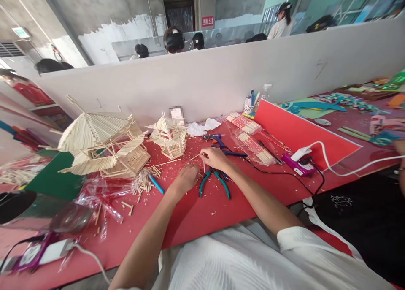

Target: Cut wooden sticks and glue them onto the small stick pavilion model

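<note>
On the red table, my left hand [189,177] rests with its fingers curled together, and whatever they may hold is too small to name. My right hand [211,158] is closed in a pinch at the end of a thin wooden stick [195,157]. Just below it lie pliers with teal handles [224,184]. A small stick pavilion [171,142] stands beyond my left hand, and a larger one [107,142] is further left. A blue pen [156,183] lies beside cut stick pieces [144,183].
Bundled sticks [256,148], a glue gun [218,140] and a purple power strip [298,164] lie on the right. A red board [303,129] leans there. At the left are a clear jar [60,212] and a green board [60,176]. People sit beyond the white partition [202,74].
</note>
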### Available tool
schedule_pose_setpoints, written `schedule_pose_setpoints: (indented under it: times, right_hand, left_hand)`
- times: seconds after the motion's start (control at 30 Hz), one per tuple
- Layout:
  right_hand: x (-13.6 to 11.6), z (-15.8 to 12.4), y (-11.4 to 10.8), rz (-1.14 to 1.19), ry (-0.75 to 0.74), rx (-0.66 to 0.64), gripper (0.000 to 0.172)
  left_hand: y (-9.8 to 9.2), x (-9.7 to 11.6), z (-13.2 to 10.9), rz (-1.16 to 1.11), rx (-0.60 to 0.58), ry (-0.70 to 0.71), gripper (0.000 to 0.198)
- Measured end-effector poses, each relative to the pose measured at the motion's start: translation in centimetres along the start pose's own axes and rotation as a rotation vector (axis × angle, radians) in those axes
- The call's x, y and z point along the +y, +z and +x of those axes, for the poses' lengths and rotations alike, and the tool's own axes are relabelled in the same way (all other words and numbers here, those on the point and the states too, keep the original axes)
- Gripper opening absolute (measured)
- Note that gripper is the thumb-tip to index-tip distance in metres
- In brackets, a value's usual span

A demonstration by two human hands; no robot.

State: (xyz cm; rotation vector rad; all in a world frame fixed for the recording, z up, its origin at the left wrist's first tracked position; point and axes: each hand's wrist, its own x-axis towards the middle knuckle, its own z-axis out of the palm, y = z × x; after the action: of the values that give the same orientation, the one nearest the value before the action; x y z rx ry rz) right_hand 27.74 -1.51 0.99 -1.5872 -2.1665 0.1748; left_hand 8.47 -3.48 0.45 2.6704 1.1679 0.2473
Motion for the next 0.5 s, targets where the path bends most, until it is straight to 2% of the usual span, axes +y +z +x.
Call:
schedule_pose_setpoints:
  times: [0.27,0.5]
  right_hand:
    - [0.4,0.1,0.7,0.051,-0.040,0.006,0.019]
    - [0.6,0.2,1.2,0.097,-0.066,0.056,0.016]
  left_hand:
    - [-0.5,0.4,-0.4,0.027,-0.037,0.066,0.018]
    - [0.0,0.5,-0.5,0.046,-0.038,0.081,0.019]
